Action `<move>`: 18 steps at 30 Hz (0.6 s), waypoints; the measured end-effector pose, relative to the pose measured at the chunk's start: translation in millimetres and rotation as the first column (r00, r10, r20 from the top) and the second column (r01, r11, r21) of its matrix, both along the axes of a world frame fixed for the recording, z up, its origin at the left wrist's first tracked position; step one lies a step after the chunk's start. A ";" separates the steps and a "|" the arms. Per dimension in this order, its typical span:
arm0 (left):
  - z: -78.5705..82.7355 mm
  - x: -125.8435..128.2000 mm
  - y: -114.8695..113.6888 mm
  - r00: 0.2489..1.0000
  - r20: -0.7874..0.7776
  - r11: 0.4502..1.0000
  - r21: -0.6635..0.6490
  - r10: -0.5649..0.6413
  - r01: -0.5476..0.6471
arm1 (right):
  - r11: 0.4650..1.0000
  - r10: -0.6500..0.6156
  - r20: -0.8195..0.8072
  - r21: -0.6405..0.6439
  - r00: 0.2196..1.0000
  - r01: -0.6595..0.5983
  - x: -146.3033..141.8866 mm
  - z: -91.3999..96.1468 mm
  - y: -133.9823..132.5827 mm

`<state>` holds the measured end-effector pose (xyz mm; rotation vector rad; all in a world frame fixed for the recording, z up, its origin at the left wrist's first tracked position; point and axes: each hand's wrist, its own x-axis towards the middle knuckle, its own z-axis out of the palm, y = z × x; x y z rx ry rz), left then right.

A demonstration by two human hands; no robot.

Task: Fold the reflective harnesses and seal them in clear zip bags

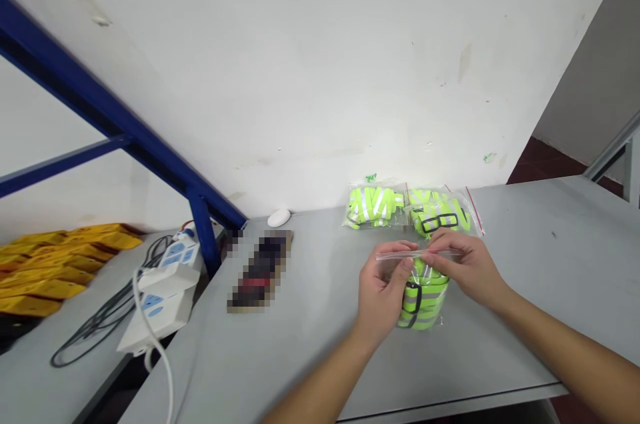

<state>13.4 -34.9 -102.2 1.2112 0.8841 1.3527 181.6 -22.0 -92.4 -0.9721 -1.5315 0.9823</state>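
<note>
A clear zip bag (423, 304) holds a folded neon-yellow reflective strap with silver stripes and a black buckle. My left hand (383, 291) grips the bag's top near its left end, thumb in front. On the right part of the same zip edge, my right hand (463, 264) pinches with thumb and fingers. The bag hangs upright between both hands, just above or on the grey table; I cannot tell which. Behind it, against the wall, lie a bagged yellow strap (375, 206) and, to its right, more bagged yellow straps (440, 211) with a black buckle showing.
White power strips (165, 304) with cables sit at the left beside a blue metal frame (203, 231). Yellow packets (55, 264) lie farther left. A blurred-out dark object (260, 271) and a white rounded object (279, 217) rest on the grey table (300, 357).
</note>
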 end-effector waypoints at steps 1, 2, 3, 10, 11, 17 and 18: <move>0.0 -0.1 0.0 1.000 -0.001 1.000 -0.002 -0.002 0.002 | 1.000 0.008 0.006 0.002 1.000 -0.008 0.1 -0.3 0.5; -0.1 0.0 0.2 1.000 -0.005 1.000 -0.006 -0.001 0.001 | 1.000 0.014 0.012 0.008 1.000 -0.015 0.3 -0.8 1.0; -0.3 0.2 0.4 1.000 -0.011 1.000 -0.011 0.008 -0.008 | 1.000 0.018 0.019 0.018 1.000 -0.018 0.6 -1.3 1.6; -1.9 1.3 3.1 0.992 -0.041 0.993 -0.016 0.119 -0.120 | 0.995 0.056 0.027 0.078 0.998 -0.058 5.2 -2.8 3.9; -1.7 1.0 2.9 0.991 -0.042 0.992 -0.015 0.124 -0.125 | 0.995 0.062 0.018 0.079 0.998 -0.063 6.4 -2.8 4.2; 0.5 1.1 0.0 0.989 -0.050 0.989 -0.029 0.142 -0.143 | 0.996 0.079 -0.029 0.034 0.996 -0.078 10.9 -4.1 6.5; 0.9 1.4 -0.1 0.988 -0.052 0.989 -0.027 0.145 -0.147 | 0.997 0.074 -0.032 0.027 0.997 -0.073 10.7 -4.2 6.6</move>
